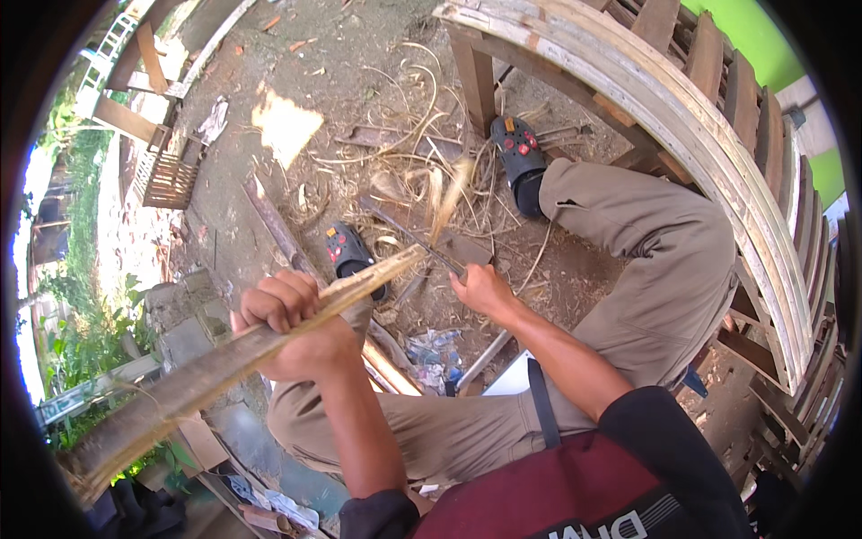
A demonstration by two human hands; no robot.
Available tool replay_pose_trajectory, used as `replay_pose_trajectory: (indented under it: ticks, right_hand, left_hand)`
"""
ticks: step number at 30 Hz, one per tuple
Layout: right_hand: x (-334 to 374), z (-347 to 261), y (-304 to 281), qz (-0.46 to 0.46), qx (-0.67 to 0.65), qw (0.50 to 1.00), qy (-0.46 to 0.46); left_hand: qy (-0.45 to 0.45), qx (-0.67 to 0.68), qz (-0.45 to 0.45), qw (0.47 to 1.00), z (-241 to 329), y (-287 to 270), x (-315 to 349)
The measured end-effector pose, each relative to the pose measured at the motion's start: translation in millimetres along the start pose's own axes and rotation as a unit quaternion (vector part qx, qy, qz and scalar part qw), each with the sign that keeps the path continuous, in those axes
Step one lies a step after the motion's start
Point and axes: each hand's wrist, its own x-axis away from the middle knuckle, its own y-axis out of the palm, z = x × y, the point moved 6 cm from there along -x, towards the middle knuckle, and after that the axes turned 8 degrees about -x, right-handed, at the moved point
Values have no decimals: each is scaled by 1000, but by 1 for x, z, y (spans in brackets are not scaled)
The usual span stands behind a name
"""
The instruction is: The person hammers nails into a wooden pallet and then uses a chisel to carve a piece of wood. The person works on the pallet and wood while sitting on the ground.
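Note:
My left hand (301, 328) is closed around a long split bamboo slat (180, 382), brown on its face and pale along the shaved edge. The slat slants from the lower left up to the middle of the view. My right hand (485, 289) grips a long-bladed knife (404, 232), its dark blade pointing up and to the left. Blade and slat meet near the slat's far end; whether the edge is biting in cannot be seen. Beyond that end, a pale peeled shaving (449, 202) sticks up, partly blurred.
Curly shavings (417, 108) litter the dirt ground around my dark clogs (521, 148). At the right stands a slatted wooden bench (664, 90). Plastic scraps (435, 350) lie between my legs. A wooden crate (168, 180) sits at the far left, above grey blocks (189, 310).

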Motion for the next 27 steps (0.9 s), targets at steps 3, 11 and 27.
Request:
replay_pose_trajectory:
  ticks: [3,11,27]
  right_hand:
    - [7,-9,7,-65,1,998,-3]
    - [-2,33,17,18,-25,997,-66]
    - [12,16,27,42,2,997,-65]
  left_hand:
    - [-9,16,-19,1000,-1,-6,-1]
    - [-6,22,-35,999,-3,-4,-7]
    - [-39,-42,110,992,-22,-28,-63]
